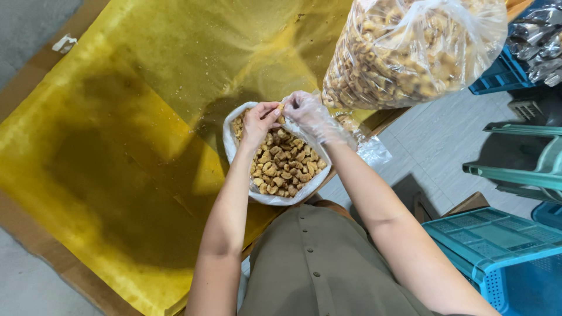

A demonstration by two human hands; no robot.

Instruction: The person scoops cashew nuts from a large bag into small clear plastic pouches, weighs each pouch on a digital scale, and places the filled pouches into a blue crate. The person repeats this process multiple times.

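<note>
Your left hand (pixel 259 121) bare, right hand (pixel 307 114) gloved, both pinching one snack (pixel 281 107) over open bag (pixel 229 146), table's (pixel 117 146) right edge.

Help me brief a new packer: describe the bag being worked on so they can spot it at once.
Find the yellow sheet covering the table; at its near edge, just in front of the person, sits a small open bag of golden-brown snack pieces. The bare left hand and gloved right hand meet over its rim. Unlike the big bag behind it, it is small, rolled open and white-edged.
</note>
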